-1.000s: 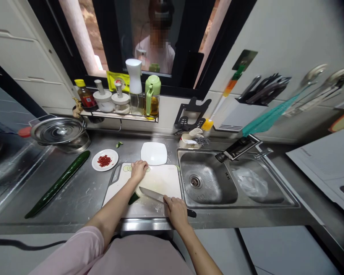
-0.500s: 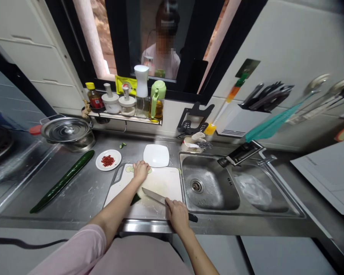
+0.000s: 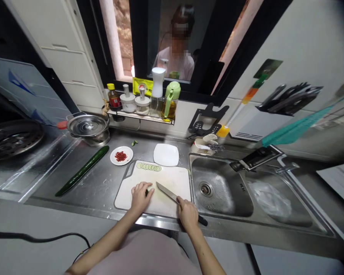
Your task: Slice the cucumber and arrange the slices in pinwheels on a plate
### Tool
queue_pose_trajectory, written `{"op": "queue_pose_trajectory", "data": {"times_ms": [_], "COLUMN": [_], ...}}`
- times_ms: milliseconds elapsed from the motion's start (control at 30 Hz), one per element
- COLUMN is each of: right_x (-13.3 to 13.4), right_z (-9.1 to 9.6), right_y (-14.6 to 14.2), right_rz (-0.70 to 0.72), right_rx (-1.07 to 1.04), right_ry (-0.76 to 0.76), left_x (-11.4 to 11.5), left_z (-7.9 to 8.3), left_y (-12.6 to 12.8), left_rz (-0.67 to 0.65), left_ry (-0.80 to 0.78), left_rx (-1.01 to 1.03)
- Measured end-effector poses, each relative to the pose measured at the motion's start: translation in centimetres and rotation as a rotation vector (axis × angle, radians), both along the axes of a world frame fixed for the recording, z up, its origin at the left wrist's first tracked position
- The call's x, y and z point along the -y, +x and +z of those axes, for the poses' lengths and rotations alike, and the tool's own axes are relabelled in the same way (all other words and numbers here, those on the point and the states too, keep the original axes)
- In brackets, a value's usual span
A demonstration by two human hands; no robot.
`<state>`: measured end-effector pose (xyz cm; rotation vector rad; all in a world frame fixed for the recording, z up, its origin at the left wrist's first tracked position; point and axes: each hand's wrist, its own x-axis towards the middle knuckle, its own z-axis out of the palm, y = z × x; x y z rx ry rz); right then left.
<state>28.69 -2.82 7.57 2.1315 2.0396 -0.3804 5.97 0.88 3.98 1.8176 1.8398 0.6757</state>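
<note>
A kitchen worktop (image 3: 103, 191) seen from above, with a person's two bare hands at work over a white cutting board (image 3: 179, 179). The left hand (image 3: 140, 196) is partly closed, its fingers curled over a short cucumber piece (image 3: 147, 192) near the board's front edge; most of the piece is hidden, with only a bit of dark green skin showing beside the thumb. The right hand (image 3: 187, 214) is closed in a firm grip around a large knife (image 3: 167, 193), its blade slanting across the board with the tip pointing away from the person and a little to the left. The tip is near the left hand but apart from it, and the end of the black handle pokes out behind the right hand.

Along the far edge of the board lies a neat row of pale cucumber slices (image 3: 149, 167) – overlapping, with thin green rims. Just behind the board sits a white square plate (image 3: 166, 154). To the left is a small round plate (image 3: 113, 157) of chopped red bits (image 3: 121, 156), and beyond it a long whole cucumber (image 3: 81, 172) lying at a slant. To the right of the board is a steel sink (image 3: 232, 187)
</note>
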Motion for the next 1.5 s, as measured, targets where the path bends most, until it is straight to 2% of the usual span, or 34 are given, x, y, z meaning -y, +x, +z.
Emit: {"op": "queue_pose_trajectory", "data": {"times_ms": [67,167,367,533,733,833,1033,1300,1433,1500], "right_x": [0.0,0.1,0.6,0.8,0.8,0.8,0.8,0.8,0.7,0.7], "right_z": [0.0,0.0,0.0,-0.1,-0.2,0.0,0.1,-0.1,0.0,0.1], "right_y": [-0.1,-0.4,-1.0,-1.1,-1.2,-1.3,-1.3,-1.2,-1.4,-1.4], "right_rz": [-0.009,-0.02,-0.03,-0.028,-0.031,-0.026,-0.036,-0.036,-0.035,-0.039], "right_rx": [-0.001,0.011,0.045,0.056,0.072,0.065,0.058,0.053,0.061,0.06], "right_ry": [-0.002,0.005,0.013,-0.002,-0.017,-0.015,-0.021,-0.031,-0.041,-0.048], "left_x": [1.3,1.9,1.5,0.1,-4.2,-6.1,-7.9,-8.0,-7.6,-7.5], "left_z": [-0.1,-0.1,-0.8,-1.2,-0.6,-0.5,-1.1,-1.0,-0.5,-0.3], "left_y": [-0.6,-1.2,-1.7,-3.2,-6.2,-7.1,-7.6,-7.6,-6.5,-5.3], "left_rz": [-0.069,-0.132,-0.121,0.015,0.333,0.41,0.45,0.447,0.485,0.438], "left_ry": [-0.022,-0.035,-0.064,-0.037,-0.015,-0.028,-0.05,-0.065,-0.018,0.027], "left_rx": [-0.065,-0.125,-0.107,-0.039,-0.027,-0.028,-0.061,-0.139,-0.173,-0.177]}}
